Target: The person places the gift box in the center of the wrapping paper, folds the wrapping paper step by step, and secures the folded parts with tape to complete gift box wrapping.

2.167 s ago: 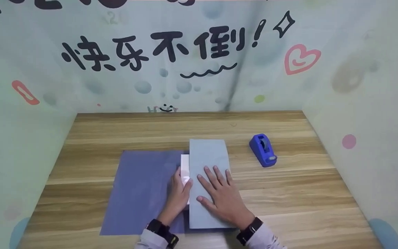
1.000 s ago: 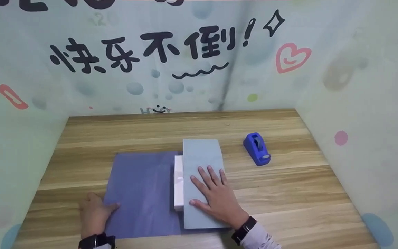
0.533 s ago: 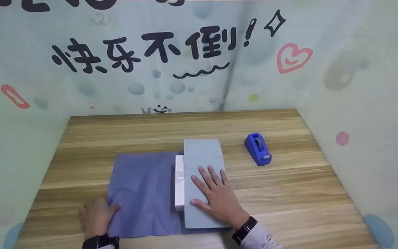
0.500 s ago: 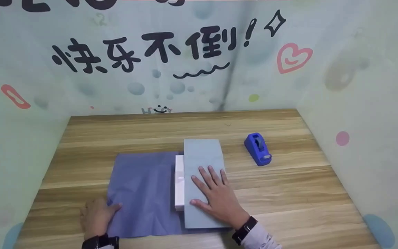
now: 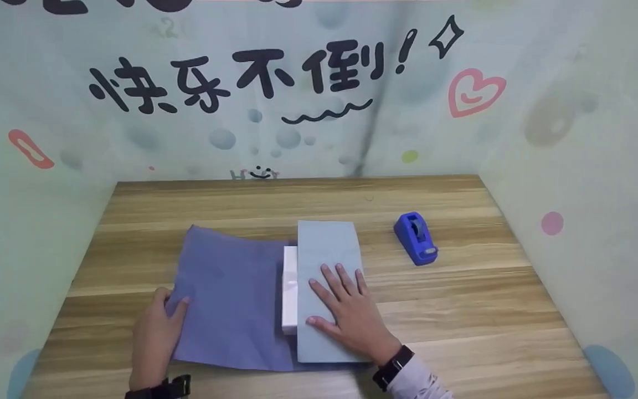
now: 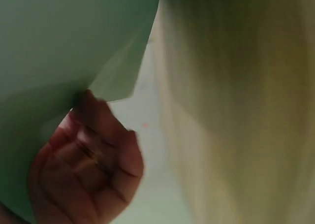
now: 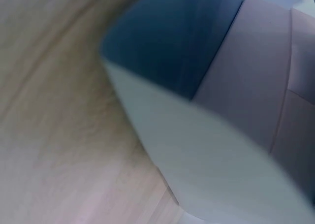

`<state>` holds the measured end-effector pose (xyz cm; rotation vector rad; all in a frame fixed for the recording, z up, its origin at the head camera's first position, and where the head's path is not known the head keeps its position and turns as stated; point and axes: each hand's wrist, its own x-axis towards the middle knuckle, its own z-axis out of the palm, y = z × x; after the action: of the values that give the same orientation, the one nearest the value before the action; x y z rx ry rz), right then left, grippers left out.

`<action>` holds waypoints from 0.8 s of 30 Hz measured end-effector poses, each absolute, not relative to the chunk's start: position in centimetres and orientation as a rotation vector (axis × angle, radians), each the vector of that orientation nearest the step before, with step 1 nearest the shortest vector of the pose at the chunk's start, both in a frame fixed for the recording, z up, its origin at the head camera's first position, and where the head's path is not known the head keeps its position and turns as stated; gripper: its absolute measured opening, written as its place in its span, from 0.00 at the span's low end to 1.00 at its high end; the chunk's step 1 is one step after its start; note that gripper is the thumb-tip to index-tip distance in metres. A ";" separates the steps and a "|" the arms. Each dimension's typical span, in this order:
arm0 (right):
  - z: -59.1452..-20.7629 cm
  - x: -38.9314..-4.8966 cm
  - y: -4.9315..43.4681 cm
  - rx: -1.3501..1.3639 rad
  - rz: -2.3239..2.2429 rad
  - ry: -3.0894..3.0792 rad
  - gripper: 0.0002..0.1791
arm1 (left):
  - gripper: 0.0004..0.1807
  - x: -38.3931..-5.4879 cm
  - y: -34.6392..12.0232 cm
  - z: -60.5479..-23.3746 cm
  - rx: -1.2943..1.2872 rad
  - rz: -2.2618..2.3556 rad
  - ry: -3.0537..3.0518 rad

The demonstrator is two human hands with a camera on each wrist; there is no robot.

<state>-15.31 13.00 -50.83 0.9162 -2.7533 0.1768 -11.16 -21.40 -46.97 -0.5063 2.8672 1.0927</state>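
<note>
A sheet of wrapping paper, violet-blue on its upper face, lies around a white box. Its right part is folded over the box as a pale blue flap, leaving only the box's left strip uncovered from above. My right hand rests on that flap with fingers spread. At the sheet's left edge, my left hand pinches the paper between thumb and fingers, and that edge is raised off the table. In the left wrist view, the left hand grips the paper's pale underside. The right wrist view shows the box's side under the flap.
A blue tape dispenser stands on the wooden table right of the flap. Printed cloth walls enclose the table at the back and both sides.
My left hand left the box's side, went to the sheet's left edge, then lifted that edge upward. The sheet's left side now curls up. My right hand stays on the flap.
</note>
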 end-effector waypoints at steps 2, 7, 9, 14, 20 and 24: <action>-50.8 -15.3 13.0 0.915 0.173 -2.758 0.38 | 0.20 -11.0 -20.4 -45.9 -0.477 1.062 2.953; -50.8 -15.4 13.0 0.906 0.158 -2.780 0.38 | 0.16 -11.2 -17.5 -43.6 -0.408 1.039 3.056; -50.8 -15.4 13.0 0.902 0.143 -2.772 0.38 | 0.14 -11.2 -16.3 -43.1 -0.364 1.072 3.111; -51.0 -15.5 13.0 0.912 0.148 -2.742 0.38 | 0.10 -11.1 -13.2 -42.1 -0.204 1.183 3.216; -51.0 -15.4 13.1 0.918 0.172 -2.735 0.38 | 0.10 -11.7 -9.4 -41.2 -0.043 1.445 3.031; -51.0 -15.4 13.1 0.917 0.160 -2.734 0.38 | 0.11 -12.0 -6.6 -41.4 0.113 1.626 2.867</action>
<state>-15.41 13.09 -51.04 0.9166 -2.7340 0.1602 -12.01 -6.59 -41.41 0.1128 2.8670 1.6256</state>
